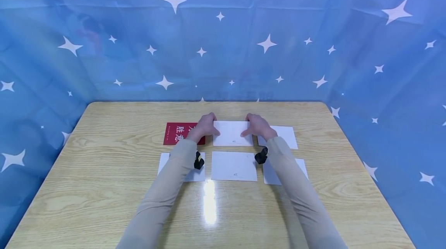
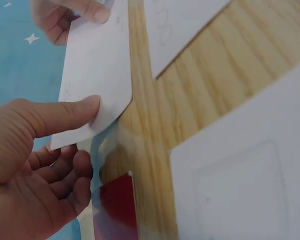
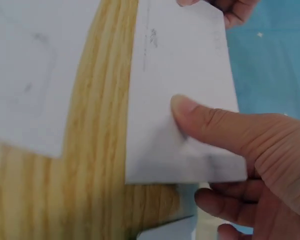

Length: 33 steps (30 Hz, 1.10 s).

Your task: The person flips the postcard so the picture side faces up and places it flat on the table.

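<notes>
A white card (image 1: 231, 133) with small dark print is held between both hands at the middle of the back row. My left hand (image 1: 206, 126) pinches its left end, thumb (image 2: 70, 116) on top and fingers curled beneath. The right hand (image 1: 258, 126) grips the opposite end the same way, its thumb (image 3: 205, 120) flat on the white face. In the left wrist view the card bends slightly and its near edge is raised from the table. A red card (image 1: 174, 134) with white Chinese characters lies left of it, partly covered by my left hand.
On the wooden table (image 1: 87, 187), a white card (image 1: 234, 165) lies in front of the held one. Other white cards lie at front left (image 1: 163, 160), front right (image 1: 271, 173) and back right (image 1: 285, 136), partly hidden by the arms. A blue star-patterned cloth (image 1: 223, 63) hangs behind.
</notes>
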Available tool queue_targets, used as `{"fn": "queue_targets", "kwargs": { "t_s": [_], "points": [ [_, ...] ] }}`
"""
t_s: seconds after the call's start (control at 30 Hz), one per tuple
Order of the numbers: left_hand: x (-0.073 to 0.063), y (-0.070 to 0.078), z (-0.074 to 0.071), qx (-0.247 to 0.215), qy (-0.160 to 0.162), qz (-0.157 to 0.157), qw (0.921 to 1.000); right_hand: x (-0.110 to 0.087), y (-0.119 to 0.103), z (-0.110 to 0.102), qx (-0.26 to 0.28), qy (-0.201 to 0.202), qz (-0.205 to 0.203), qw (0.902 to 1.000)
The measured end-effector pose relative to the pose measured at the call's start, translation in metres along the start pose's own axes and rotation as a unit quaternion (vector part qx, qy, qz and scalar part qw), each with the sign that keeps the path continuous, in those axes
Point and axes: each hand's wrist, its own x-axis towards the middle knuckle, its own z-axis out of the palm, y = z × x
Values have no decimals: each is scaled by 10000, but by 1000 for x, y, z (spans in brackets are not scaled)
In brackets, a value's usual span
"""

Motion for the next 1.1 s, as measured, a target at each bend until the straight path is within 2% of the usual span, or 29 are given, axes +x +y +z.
{"fn": "queue_targets", "kwargs": {
  "t_s": [0.2, 0.37, 0.57, 0.7, 0.87, 1.1],
  "points": [
    [-5, -8, -2, -493, 79, 66, 9987, -9, 10, 2, 475, 395, -116, 9980],
    [-7, -13, -5, -1000, 101, 201, 9947, -12, 21, 6, 1235, 708, -360, 9892],
    [-11, -18, -10, -1447, 17, 179, 9893, -20, 28, 6, 2175, 559, -442, 9735],
    [-15, -19, -14, -1613, 25, 199, 9867, -29, 26, 2, 2381, 416, -620, 9684],
    [-20, -17, -18, -1761, 126, 363, 9836, -33, 28, 0, 2654, 469, -976, 9580],
    [-24, -16, -22, -1986, 155, 538, 9785, -37, 24, -3, 2741, 670, -962, 9545]
  ]
}}
